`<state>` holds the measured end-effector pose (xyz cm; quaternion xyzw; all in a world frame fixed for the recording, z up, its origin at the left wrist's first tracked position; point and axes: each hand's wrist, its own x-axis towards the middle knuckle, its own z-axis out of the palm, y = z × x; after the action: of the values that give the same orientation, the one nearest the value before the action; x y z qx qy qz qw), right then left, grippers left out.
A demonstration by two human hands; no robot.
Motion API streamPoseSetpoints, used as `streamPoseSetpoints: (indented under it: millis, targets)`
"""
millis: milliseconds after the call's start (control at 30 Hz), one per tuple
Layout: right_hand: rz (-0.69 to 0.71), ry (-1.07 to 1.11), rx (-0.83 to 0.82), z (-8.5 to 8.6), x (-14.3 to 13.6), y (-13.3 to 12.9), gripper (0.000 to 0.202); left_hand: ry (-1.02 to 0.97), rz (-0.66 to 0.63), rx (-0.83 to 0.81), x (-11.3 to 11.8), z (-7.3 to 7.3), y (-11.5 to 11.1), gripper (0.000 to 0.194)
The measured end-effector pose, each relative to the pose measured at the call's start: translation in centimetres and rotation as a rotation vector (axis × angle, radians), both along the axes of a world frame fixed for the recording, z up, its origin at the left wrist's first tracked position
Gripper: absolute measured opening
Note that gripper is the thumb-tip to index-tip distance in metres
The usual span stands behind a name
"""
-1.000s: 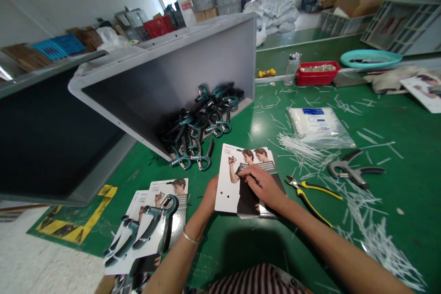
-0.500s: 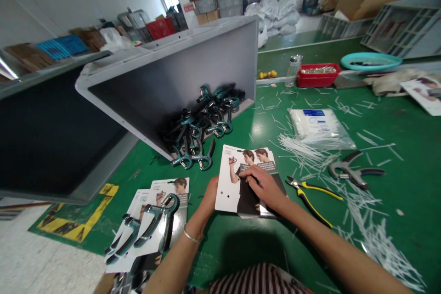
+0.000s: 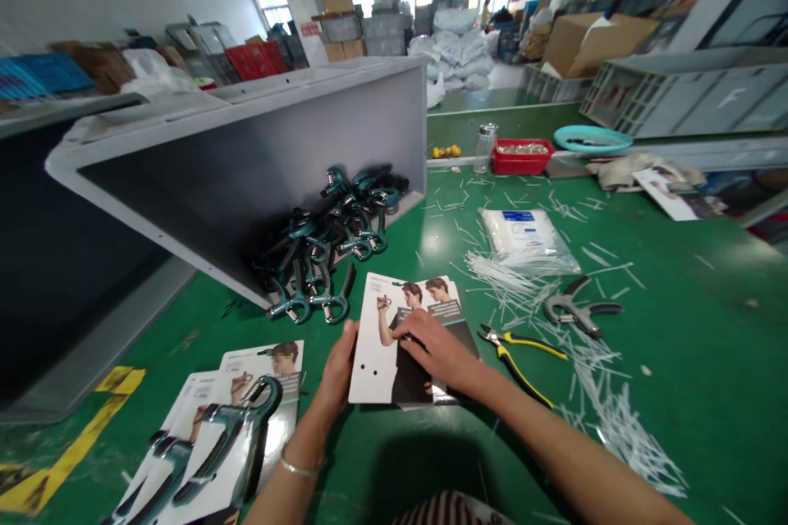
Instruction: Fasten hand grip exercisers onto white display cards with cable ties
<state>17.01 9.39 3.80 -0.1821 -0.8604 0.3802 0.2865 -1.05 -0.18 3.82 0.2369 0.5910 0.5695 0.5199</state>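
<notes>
A small stack of printed cards (image 3: 375, 344) lies fanned in front of me on the green table. My left hand (image 3: 337, 369) grips the stack's left edge, its fingers partly hidden. Across the front of the cards rests my right hand (image 3: 434, 349), palm down with fingers spread. At the lower left, teal hand grips (image 3: 227, 435) lie on more cards (image 3: 286, 410). Many more grips (image 3: 332, 238) are heaped in the tipped grey crate (image 3: 264, 139). Yellow-handled cutters (image 3: 517, 353) lie right of my right hand, with a grey-black hand grip (image 3: 575, 308) beyond them.
White plastic ties (image 3: 634, 435) are scattered over the right of the table, near a clear bag of ties (image 3: 526, 236). Farther back stand a glass jar (image 3: 486, 149), a red tray (image 3: 522, 164) and a turquoise dish (image 3: 592, 139). A dark crate (image 3: 80, 262) stands left.
The camera view has swung to the right, so most things appear farther left. Both hands remain at the cards, with more of my left hand showing at their edge.
</notes>
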Motion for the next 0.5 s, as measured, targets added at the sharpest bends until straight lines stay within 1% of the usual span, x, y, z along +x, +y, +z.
streamPoseSetpoints:
  millis: [67,167,233,300,400,500]
  targets:
    - [0.002,-0.028,0.013,-0.1,0.0,-0.2,0.015,-0.022,-0.051,-0.007,-0.1,0.4,-0.1,0.067]
    - [-0.091,0.001,-0.006,0.0,-0.4,-0.4,0.011,0.007,-0.099,-0.015,0.2,0.8,0.2,0.075]
    - [-0.159,0.037,-0.028,0.4,-0.4,-0.3,0.013,0.041,-0.119,-0.021,0.2,0.8,0.7,0.073]
    - [-0.223,0.056,-0.037,1.0,0.4,0.4,0.013,0.018,-0.156,-0.029,0.1,0.6,1.1,0.072]
    - [-0.332,0.012,-0.012,1.2,3.5,3.1,0.014,-0.090,-0.216,-0.046,-0.7,0.5,1.5,0.073]
    - [-0.466,-0.095,0.042,-0.1,8.1,7.2,0.014,-0.088,-0.284,-0.066,-1.8,1.1,2.3,0.071]
